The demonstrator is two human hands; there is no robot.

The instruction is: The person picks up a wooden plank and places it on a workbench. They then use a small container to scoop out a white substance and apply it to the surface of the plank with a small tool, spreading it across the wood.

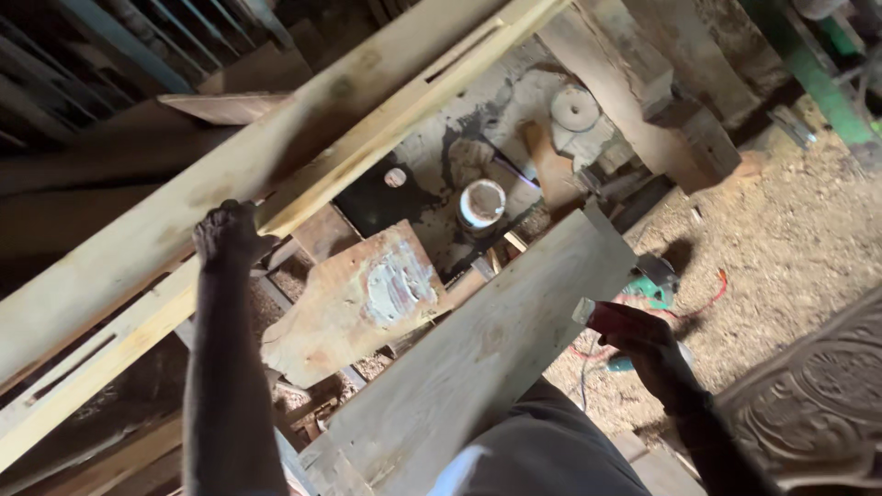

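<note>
Left hand (pixel 228 234) clenched on the near edge of a long pale slotted timber rail (pixel 276 197), long axis running near-left to far-right. Right hand (pixel 643 342) closed around a small dark red-handled tool (pixel 614 319), resting by the right edge of a wide pale plank (pixel 478 358), well apart from the rail. Left hand nearer.

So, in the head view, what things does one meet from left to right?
Left hand on the long pale plank → scrap board with white paste → small white tub → right hand → carved wooden panel.
</note>
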